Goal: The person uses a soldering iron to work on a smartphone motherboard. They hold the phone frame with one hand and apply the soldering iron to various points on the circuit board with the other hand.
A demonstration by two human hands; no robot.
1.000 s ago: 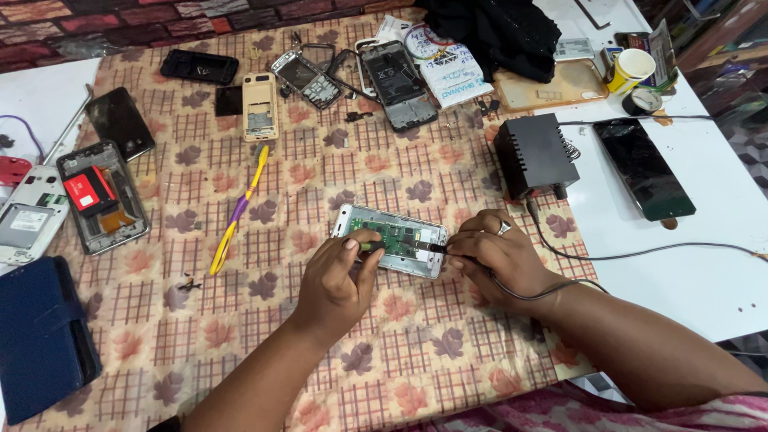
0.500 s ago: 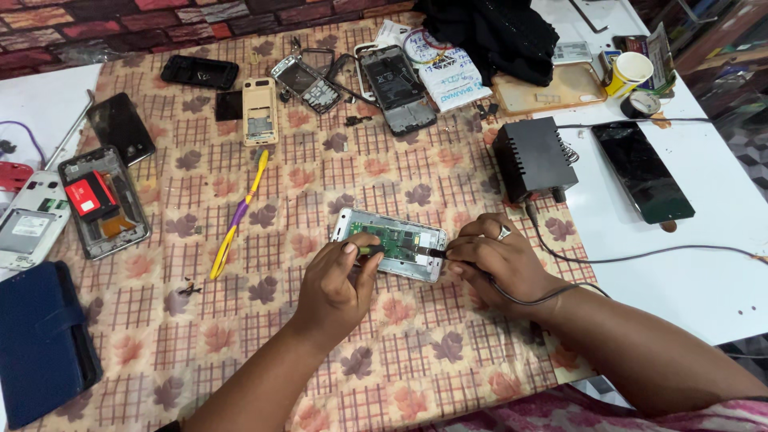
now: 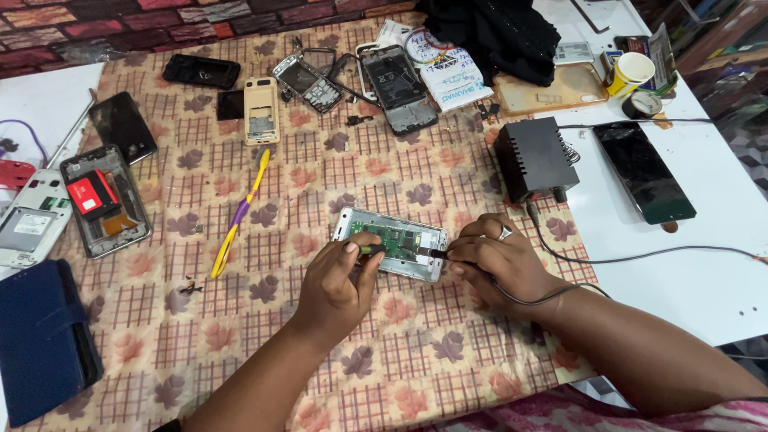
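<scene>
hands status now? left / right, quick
Left hand: closed, fingers pressing on the opened phone.
Right hand: closed on a corded probe tool, tip at the phone's board.

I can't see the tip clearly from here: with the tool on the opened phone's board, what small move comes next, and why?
Probably press the left hand down to pin the opened phone before moving the tip. The right hand holds a corded tool against the green circuit board, and the phone lies loose on the tablecloth, so it could slide.

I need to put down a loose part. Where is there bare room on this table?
Bare cloth lies between the yellow tool and black box. The white tabletop below the dark phone is bare except a cable. The far edge is crowded with phone parts.
</scene>
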